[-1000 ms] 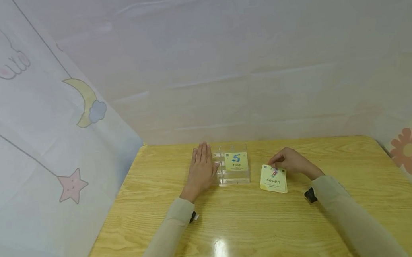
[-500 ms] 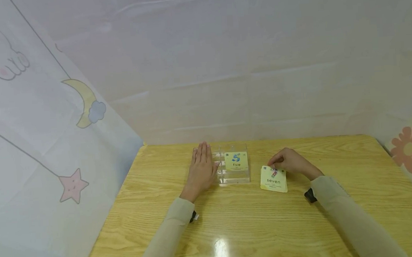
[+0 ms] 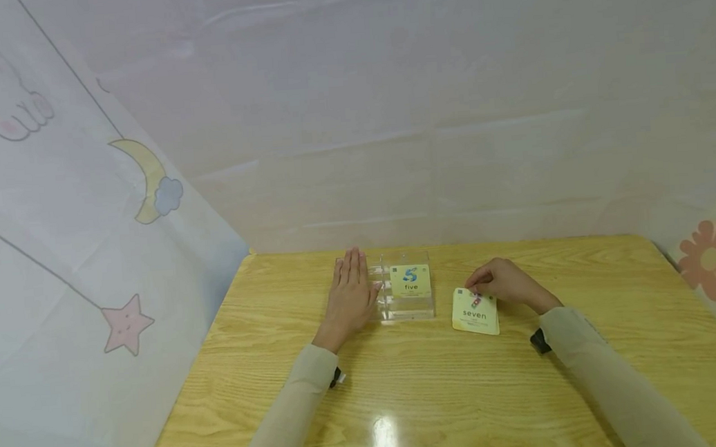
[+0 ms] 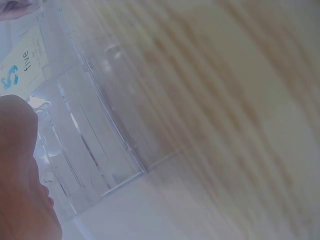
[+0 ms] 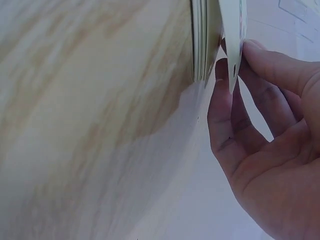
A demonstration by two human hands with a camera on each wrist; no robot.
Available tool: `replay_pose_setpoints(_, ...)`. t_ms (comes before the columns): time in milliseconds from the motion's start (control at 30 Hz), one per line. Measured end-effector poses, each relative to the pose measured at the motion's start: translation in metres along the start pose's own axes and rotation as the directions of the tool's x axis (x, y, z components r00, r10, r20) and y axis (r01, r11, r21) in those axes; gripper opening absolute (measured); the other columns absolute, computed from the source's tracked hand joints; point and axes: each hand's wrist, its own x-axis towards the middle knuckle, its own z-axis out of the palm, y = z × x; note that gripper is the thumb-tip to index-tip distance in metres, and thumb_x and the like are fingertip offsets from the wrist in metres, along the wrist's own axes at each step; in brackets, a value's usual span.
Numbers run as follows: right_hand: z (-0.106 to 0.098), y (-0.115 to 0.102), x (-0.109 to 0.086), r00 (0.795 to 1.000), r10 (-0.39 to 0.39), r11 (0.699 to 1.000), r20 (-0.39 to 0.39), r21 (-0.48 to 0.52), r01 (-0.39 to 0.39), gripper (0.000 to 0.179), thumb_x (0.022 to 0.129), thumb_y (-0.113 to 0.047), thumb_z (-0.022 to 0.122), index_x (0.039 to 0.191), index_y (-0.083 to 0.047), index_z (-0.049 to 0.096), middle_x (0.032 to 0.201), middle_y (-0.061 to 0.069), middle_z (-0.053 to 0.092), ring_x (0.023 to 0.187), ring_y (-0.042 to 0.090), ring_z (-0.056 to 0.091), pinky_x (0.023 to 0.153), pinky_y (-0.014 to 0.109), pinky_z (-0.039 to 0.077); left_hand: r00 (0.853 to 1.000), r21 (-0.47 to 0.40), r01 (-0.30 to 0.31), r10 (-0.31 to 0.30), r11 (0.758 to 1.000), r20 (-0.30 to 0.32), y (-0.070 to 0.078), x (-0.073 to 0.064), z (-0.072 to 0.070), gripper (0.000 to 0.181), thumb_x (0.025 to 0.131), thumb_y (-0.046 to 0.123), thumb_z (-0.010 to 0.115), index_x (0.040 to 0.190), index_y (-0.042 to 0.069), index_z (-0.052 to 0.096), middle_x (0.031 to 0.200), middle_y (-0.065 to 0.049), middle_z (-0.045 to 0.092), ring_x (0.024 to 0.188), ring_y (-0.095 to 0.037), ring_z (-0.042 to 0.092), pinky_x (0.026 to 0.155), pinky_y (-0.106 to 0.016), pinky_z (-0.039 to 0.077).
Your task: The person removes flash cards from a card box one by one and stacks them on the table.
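Observation:
My left hand (image 3: pixel 347 297) lies with straight fingers over the left part of a clear plastic holder (image 3: pixel 410 311). In the left wrist view, ridges run across the holder's transparent compartments (image 4: pixel 92 135). A yellow card marked "five" (image 3: pixel 411 287) sits in its right part. To the right of the holder is a stack of cards (image 5: pixel 199 40), topped by a card marked "seven" (image 3: pixel 473 318). My right hand (image 3: pixel 507 284) pinches the far edge of that card between thumb and fingers. The right wrist view shows the pinched card (image 5: pixel 233 55) parted from the stack at this edge.
Both hands are over a wooden table (image 3: pixel 406 379). Behind it hangs a pale fabric backdrop (image 3: pixel 415 143), and another at the left carries a moon (image 3: pixel 149 172) and a star (image 3: pixel 128 324). A printed flower (image 3: pixel 710 261) shows at the right.

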Motion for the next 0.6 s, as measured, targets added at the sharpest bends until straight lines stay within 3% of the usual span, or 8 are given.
replay_pose_setpoints(233,-0.0024,-0.0056,-0.0018,1.000,0.011,0.999,0.005,0.044,-0.011,0.017,0.092,-0.008,0.067,0.106,-0.009,0.076,0.107,0.009,0.075,0.094,0.020,0.070,0.075,0.032,0.057,1.000,-0.005,0.003,-0.002,1.000,0.016,0.0002,0.0002,-0.0012,0.074,0.106,0.046,0.025,0.157,0.000,-0.002,0.164,-0.014,-0.019,0.154,-0.028,-0.014,0.128,-0.046,0.000)
replay_pose_setpoints(600,-0.0044,-0.0105,-0.0053,1.000,0.004,0.999,-0.024,0.039,-0.003,0.018,0.093,-0.015,0.067,0.108,-0.008,0.075,0.104,0.009,0.075,0.095,0.023,0.070,0.077,0.036,0.058,1.000,-0.007,0.003,-0.003,1.000,0.024,0.0016,-0.0011,-0.0051,0.074,0.107,0.044,0.028,0.157,0.000,-0.005,0.164,-0.015,-0.019,0.154,-0.027,-0.015,0.128,-0.045,-0.002)
